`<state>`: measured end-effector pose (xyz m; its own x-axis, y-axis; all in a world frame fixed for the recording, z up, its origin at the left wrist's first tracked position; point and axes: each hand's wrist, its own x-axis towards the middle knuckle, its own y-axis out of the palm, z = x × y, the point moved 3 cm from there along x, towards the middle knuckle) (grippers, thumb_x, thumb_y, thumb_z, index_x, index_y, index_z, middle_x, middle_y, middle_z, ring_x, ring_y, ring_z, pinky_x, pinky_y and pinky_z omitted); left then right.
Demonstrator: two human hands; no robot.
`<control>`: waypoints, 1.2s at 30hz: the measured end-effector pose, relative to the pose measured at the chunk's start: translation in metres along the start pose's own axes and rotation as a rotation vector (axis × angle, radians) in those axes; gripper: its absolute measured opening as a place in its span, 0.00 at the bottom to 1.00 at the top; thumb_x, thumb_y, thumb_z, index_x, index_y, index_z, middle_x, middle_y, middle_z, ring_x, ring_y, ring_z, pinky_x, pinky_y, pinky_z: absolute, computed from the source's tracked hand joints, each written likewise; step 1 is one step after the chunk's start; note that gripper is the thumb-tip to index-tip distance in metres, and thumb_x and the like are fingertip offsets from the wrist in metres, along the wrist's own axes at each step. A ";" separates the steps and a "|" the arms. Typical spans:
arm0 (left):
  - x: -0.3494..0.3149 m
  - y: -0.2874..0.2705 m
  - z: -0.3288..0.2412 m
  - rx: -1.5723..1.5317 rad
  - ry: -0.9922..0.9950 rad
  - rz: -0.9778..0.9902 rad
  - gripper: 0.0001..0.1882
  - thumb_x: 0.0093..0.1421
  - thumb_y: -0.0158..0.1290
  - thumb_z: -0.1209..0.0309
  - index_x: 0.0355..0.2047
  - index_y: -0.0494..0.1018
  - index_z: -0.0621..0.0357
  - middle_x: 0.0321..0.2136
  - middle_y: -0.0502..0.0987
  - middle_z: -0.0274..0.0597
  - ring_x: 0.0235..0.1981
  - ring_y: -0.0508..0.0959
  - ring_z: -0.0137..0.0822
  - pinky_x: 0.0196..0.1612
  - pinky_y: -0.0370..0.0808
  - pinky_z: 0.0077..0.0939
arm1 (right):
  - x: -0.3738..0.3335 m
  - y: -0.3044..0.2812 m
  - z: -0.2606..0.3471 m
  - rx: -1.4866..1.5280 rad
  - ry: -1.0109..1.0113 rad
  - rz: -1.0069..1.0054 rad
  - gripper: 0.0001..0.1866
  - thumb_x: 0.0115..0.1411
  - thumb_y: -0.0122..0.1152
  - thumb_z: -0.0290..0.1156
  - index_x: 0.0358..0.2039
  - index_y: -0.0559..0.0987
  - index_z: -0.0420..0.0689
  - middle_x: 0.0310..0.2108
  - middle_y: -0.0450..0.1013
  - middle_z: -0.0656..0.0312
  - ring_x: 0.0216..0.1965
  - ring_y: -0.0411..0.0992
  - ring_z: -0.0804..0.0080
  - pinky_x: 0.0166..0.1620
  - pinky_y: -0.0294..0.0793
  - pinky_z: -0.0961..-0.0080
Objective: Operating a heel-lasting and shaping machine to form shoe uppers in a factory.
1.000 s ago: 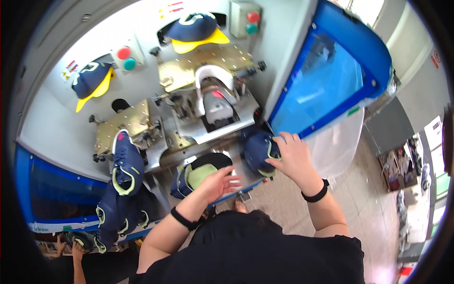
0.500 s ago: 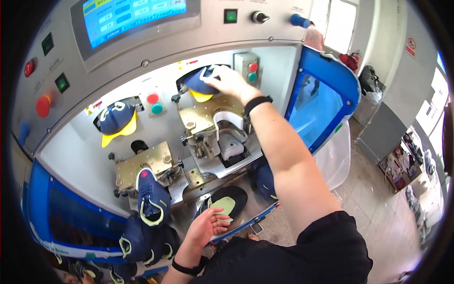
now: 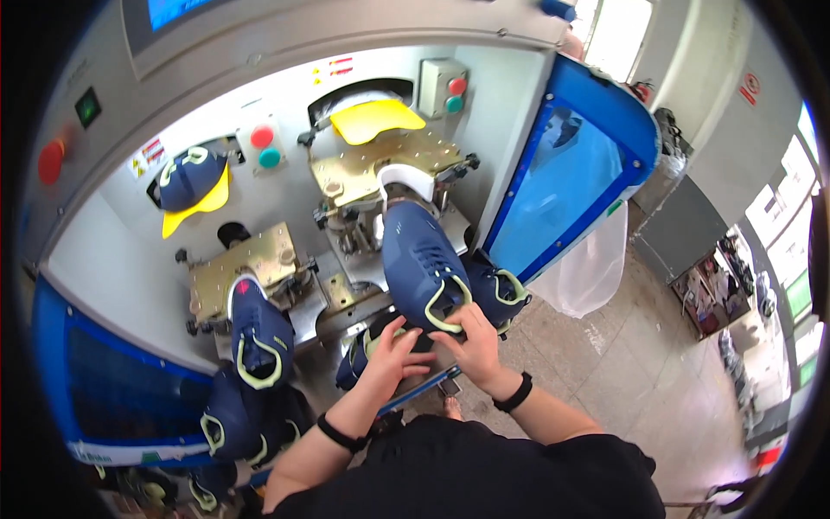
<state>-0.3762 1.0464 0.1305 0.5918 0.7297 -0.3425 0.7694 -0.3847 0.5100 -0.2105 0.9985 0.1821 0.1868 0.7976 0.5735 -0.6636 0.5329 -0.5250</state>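
While your right hand (image 3: 475, 346) grasps the heel collar of a navy shoe (image 3: 417, 246), thumb on one side and fingers over the edge, the shoe's toe points away from you, into the grey machine (image 3: 380, 41). Position: the shoe lies just in front of a white U-shaped pad (image 3: 408, 178); you cannot tell from this view whether the toe touches it. Your left hand (image 3: 393, 362) is released, fingers loosely spread, just beside the shoe's heel; fingertip contact cannot be told. Partly covered by that hand is a navy and pale green piece (image 3: 352, 362).

To the right of the shoe you hold, partly behind it, sits a second navy shoe (image 3: 504, 294) with pale green trim. Left of your hands, a red-marked navy shoe (image 3: 258, 324) points its toe toward the left gold plate (image 3: 238, 275); further navy shoes (image 3: 232, 415) lie below it. Behind the pad stands the right gold plate (image 3: 385, 166). Above that plate you have a yellow flap (image 3: 378, 120), with a button box (image 3: 437, 85) beside it; above the left plate, a navy-and-yellow piece (image 3: 194, 183).
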 end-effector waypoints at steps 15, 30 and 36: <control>0.087 0.035 -0.007 -0.245 0.171 -0.115 0.24 0.65 0.54 0.59 0.54 0.58 0.55 0.44 0.75 0.47 0.32 0.83 0.45 0.35 0.82 0.34 | 0.115 0.006 -0.029 -0.149 -0.350 0.140 0.19 0.54 0.66 0.38 0.46 0.79 0.47 0.50 0.71 0.54 0.51 0.69 0.53 0.51 0.70 0.63; 0.101 0.034 -0.008 -0.216 0.159 -0.246 0.22 0.67 0.51 0.58 0.54 0.58 0.53 0.42 0.75 0.48 0.33 0.83 0.47 0.36 0.82 0.37 | 0.142 0.058 -0.073 -0.101 -0.169 0.561 0.24 0.58 0.60 0.45 0.53 0.77 0.50 0.61 0.67 0.57 0.65 0.59 0.52 0.64 0.62 0.60; 0.103 0.031 -0.007 -0.193 0.149 -0.230 0.24 0.66 0.52 0.56 0.55 0.57 0.53 0.44 0.73 0.47 0.33 0.83 0.46 0.36 0.82 0.35 | 0.141 0.058 -0.075 -0.105 -0.164 0.562 0.23 0.58 0.61 0.44 0.52 0.78 0.50 0.60 0.67 0.57 0.65 0.60 0.53 0.64 0.62 0.61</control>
<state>-0.2933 1.1133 0.1161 0.3557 0.8649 -0.3542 0.8104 -0.0967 0.5778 -0.1680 1.1633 0.1857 -0.2923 0.9158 0.2753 -0.5519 0.0735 -0.8307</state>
